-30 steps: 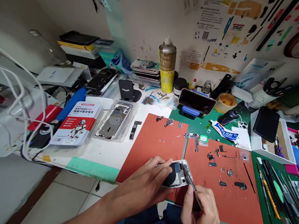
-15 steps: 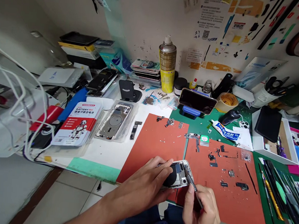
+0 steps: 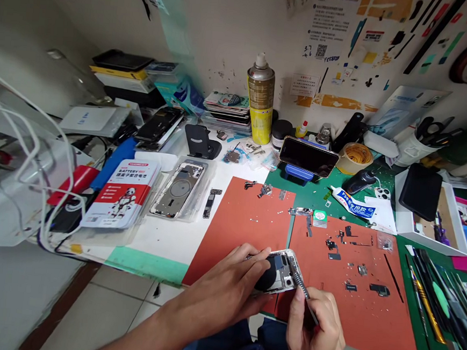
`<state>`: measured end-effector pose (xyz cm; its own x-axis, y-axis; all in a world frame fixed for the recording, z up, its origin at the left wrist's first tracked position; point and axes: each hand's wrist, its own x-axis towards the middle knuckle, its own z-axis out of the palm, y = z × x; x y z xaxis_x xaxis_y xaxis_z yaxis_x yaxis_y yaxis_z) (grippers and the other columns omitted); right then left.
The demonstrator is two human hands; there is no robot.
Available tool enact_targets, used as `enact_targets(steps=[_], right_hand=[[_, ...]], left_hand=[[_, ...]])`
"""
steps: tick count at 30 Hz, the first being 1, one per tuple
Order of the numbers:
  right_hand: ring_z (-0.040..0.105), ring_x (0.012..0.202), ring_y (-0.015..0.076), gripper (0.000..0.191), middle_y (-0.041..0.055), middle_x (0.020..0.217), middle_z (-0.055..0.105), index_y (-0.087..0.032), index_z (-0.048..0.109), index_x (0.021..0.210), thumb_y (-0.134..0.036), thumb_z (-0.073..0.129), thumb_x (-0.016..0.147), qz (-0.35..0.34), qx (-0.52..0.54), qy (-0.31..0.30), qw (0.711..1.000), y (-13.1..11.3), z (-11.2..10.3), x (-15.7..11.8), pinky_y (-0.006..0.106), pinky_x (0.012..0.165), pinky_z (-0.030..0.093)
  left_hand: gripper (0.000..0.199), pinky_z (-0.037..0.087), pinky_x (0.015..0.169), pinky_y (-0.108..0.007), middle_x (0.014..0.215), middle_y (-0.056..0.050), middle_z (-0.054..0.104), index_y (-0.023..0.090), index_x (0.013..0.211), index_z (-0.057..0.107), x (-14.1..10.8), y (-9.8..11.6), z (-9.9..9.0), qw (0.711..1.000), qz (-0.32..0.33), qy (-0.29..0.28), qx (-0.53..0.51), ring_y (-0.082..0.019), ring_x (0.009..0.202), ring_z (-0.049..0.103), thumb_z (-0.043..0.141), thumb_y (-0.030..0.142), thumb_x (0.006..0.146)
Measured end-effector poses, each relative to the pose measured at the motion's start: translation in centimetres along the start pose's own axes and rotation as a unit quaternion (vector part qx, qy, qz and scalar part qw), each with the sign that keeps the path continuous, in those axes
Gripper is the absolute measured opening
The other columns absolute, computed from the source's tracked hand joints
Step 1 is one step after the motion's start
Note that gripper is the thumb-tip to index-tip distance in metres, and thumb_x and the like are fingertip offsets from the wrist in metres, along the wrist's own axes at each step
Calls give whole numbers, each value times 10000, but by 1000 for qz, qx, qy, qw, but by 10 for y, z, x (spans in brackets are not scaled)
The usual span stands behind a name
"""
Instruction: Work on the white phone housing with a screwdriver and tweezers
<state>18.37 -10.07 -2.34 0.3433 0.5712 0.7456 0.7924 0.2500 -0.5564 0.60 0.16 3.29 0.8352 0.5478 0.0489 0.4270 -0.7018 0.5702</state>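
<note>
My left hand (image 3: 245,278) is closed around an opened phone housing (image 3: 279,281) with a pale frame, its fingers lying over the dark round patch inside. The housing is tilted above the front of the orange mat (image 3: 246,224). In my right hand (image 3: 318,330) is a slim grey ridged metal tool (image 3: 301,284), pinched between thumb and fingers. This tool's far end lies at the right end of the housing; its exact contact point is too small to make out. Small phone parts (image 3: 335,248) are scattered on the mat to the right.
A second phone housing (image 3: 178,189) lies in a clear tray at the left, beside a battery box (image 3: 122,193). Behind stand a spray can (image 3: 260,101) and a propped phone (image 3: 309,158). Tweezers and other tools (image 3: 429,298) lie at the right edge, below a white box (image 3: 455,235).
Both hands keep nearly the same place on the housing. The ridged tool has shifted very slightly, and the camera view has moved a little.
</note>
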Motion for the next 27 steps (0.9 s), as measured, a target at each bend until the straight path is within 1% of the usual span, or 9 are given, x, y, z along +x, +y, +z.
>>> enact_targets(steps=[5, 10, 15, 18, 23, 27], right_hand=[[637, 775, 158, 384, 89, 897, 686, -109, 606, 1081, 129, 770, 829, -8, 1, -4, 1000, 1, 1, 2, 297, 625, 532], [645, 859, 184, 357, 136, 984, 690, -108, 614, 1060, 112, 776, 831, -17, -13, -18, 1000, -1, -2, 6, 337, 683, 575], [605, 764, 152, 352, 82, 889, 673, -127, 628, 1056, 92, 790, 834, -22, -22, -35, 999, 0, -5, 4, 301, 643, 534], [607, 773, 154, 356, 91, 911, 682, -138, 619, 1069, 94, 772, 846, -10, -24, -30, 999, -1, -3, 3, 300, 646, 539], [609, 773, 152, 378, 88, 909, 678, -128, 605, 1064, 119, 767, 828, -10, -22, 4, 1000, -3, 0, 4, 298, 646, 524], [612, 767, 150, 359, 86, 902, 674, -121, 607, 1046, 117, 768, 829, -7, -18, 3, 1000, -4, 0, 5, 297, 642, 523]], left_hand=[[498, 659, 982, -512, 1428, -159, 657, 199, 1418, 425, 1, 0, -1, 1000, 1, 3, -8, -304, 1157, 622, 731, 199, 1024], [513, 665, 967, -522, 1430, -166, 658, 193, 1426, 420, 2, -1, -1, 1000, 1, 3, -11, -305, 1151, 624, 732, 185, 1018], [485, 663, 971, -524, 1443, -155, 655, 205, 1429, 417, 1, -1, 0, 1000, -1, 1, -19, -305, 1163, 622, 709, 215, 1042], [497, 663, 978, -531, 1463, -158, 646, 209, 1434, 416, 0, -1, 0, 1000, -2, 2, -20, -309, 1173, 619, 716, 220, 1038], [520, 663, 979, -529, 1444, -163, 657, 209, 1455, 410, 1, -1, -2, 1000, -7, -3, -16, -306, 1167, 626, 721, 225, 1038], [501, 664, 977, -517, 1452, -161, 659, 216, 1455, 420, 1, 0, -3, 1000, -5, 3, -20, -294, 1163, 633, 709, 227, 1046]])
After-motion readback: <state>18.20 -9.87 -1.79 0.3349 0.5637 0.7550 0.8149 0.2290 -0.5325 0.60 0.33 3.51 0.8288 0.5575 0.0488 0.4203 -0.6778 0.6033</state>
